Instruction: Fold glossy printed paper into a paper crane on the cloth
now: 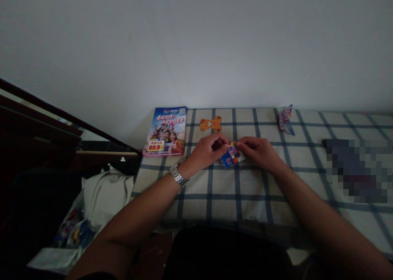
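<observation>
A small folded piece of colourful printed paper sits between my two hands over the checked cloth. My left hand, with a metal watch on the wrist, pinches the paper's left upper edge with closed fingers. Its right upper edge is pinched by my right hand, fingers closed too. Both forearms rest on the cloth.
A colourful leaflet lies at the cloth's far left corner. An orange bear-shaped cutout lies just beyond my hands. A folded paper figure stands at the back right. A blurred dark object lies at right. Bags and cloth sit below left.
</observation>
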